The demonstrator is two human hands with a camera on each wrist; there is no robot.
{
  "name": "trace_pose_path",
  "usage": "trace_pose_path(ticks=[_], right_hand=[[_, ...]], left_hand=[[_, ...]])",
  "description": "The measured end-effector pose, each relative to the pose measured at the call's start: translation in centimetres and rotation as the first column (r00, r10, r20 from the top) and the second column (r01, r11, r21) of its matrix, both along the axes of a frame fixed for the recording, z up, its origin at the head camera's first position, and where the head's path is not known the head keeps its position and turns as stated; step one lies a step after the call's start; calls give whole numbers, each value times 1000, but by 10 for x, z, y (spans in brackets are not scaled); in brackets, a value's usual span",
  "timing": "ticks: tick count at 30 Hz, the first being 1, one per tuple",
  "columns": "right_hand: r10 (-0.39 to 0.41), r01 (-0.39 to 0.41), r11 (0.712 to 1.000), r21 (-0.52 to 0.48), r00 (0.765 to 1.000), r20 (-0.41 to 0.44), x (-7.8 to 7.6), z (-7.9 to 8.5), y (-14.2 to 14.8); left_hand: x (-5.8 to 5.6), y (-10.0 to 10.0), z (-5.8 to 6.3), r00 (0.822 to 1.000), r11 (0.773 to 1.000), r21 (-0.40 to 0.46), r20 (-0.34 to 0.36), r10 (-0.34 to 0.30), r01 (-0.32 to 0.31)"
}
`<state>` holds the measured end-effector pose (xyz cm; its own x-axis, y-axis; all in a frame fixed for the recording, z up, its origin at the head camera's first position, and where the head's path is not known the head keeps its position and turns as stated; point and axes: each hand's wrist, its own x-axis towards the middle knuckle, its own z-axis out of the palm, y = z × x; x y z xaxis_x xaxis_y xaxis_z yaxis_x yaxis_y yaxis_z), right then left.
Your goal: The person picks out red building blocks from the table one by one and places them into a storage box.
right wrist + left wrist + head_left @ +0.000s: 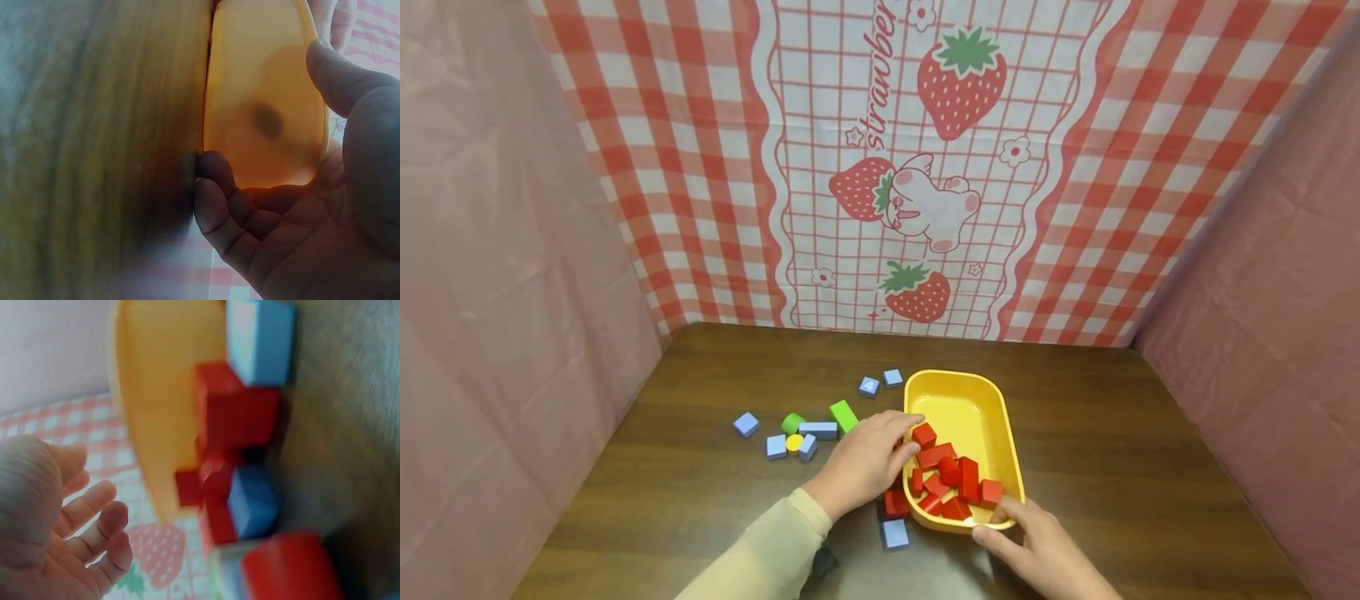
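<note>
A yellow plastic tray [977, 417] with rounded corners stands on the table, and several red blocks [967, 481] lie heaped toward its near end. My right hand [1041, 546] grips the near right corner of the tray; in the right wrist view the thumb [340, 75] is at the rim and the other fingers curl round the wall. Over the left rim hovers my left hand [867, 458], its fingers loosely bent and holding nothing in the left wrist view. More red blocks [895, 503] sit outside against the tray's left wall, partly hidden under that hand.
Left of the tray are scattered blue blocks [817, 431], a green block [843, 417], a green cylinder [792, 423] and a yellow round piece [794, 444]. One blue block [895, 534] lies by the near left corner. A strawberry-print cloth [910, 208] hangs behind the table [1097, 433].
</note>
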<state>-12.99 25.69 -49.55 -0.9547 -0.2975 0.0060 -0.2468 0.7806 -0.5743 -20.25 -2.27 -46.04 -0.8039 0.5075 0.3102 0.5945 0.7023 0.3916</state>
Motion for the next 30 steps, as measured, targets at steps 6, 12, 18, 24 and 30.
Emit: trace_pose_path(ticks=[6, 12, 18, 24, 30], right_hand=[[3, -3, 1000, -2, 1000, 19, 0, 1, -1], [8, -8, 1000, -9, 1000, 1, 0, -1, 1], [8, -9, 1000, -10, 999, -44, 0, -2, 2], [16, -17, 1000, -13, 998, -53, 0, -1, 1], [16, -17, 1000, -12, 999, -47, 1, -1, 2]], left_hand=[[6, -37, 6, 999, 999, -8, 30, 32, -32], [25, -69, -8, 999, 985, -173, 41, -2, 9], [39, -76, -18, 1000, 971, -241, -16, 5, -9], [41, -75, -26, 1000, 980, -198, 16, 22, -19], [39, -73, -32, 999, 988, -151, 38, 22, -16]])
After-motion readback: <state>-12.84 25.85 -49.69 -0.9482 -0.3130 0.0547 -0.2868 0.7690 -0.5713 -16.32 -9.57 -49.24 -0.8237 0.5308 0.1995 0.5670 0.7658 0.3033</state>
